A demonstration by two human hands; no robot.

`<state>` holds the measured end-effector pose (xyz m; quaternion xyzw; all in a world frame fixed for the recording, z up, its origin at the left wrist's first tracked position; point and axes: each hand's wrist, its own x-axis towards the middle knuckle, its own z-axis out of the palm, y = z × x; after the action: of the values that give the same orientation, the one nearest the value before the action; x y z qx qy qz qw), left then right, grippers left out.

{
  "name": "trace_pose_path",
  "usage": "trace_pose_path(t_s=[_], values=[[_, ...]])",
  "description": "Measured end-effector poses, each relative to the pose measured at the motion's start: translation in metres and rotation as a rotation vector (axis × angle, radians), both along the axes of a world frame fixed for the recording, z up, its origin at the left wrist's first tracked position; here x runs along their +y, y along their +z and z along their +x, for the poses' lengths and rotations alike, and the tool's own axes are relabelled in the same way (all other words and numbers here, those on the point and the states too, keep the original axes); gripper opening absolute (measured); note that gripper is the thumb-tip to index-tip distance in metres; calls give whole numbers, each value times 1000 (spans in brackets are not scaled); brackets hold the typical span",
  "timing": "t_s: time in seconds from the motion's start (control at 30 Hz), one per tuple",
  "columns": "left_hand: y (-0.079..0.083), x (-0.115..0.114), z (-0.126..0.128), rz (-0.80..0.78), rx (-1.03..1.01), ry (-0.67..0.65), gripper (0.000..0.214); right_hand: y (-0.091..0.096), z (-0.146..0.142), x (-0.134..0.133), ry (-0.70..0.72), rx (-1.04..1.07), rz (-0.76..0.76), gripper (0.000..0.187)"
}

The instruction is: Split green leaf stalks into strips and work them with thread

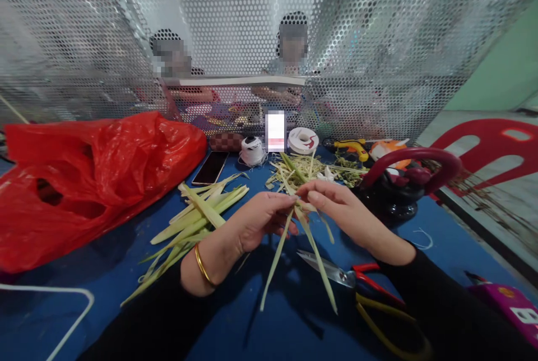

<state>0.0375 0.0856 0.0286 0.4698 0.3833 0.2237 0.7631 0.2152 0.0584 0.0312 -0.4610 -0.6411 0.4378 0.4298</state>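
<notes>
My left hand point(269, 213) and my right hand point(330, 204) meet above the middle of the blue table, thumbs and fingers closed on pale green leaf strips point(315, 257). Ends of the strips hang down and spread below my hands, and others stick up behind them. My fingers hide the spot where the strips cross. Under my right forearm lie scissors point(334, 271) with metal blades pointing left, their handles partly covered. A pile of long green leaves point(205, 215) rests left of my left hand. Beyond my hands is a heap of small leaf scraps point(281, 167).
A red plastic bag point(101, 176) covers the table's left. Farther back are a phone point(210, 167), white string point(252, 151), a ribbon spool point(303, 140) and a yellow-handled tool point(357, 148). A dark pot point(389, 201) stands right. Two people show behind perforated metal point(235, 24).
</notes>
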Motion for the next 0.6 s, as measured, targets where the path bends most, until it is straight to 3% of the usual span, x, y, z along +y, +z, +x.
trace_pose_path(t_s=[0.13, 0.33, 0.6], values=[[1, 1, -1, 62, 36, 29, 28, 3, 7, 0, -39, -226, 120, 13], [0, -1, 2, 142, 122, 31, 15, -4, 6, 0, -101, -376, 242, 16], [-1, 1, 1, 112, 107, -19, 23, -7, 4, 1, -66, -400, 256, 18]])
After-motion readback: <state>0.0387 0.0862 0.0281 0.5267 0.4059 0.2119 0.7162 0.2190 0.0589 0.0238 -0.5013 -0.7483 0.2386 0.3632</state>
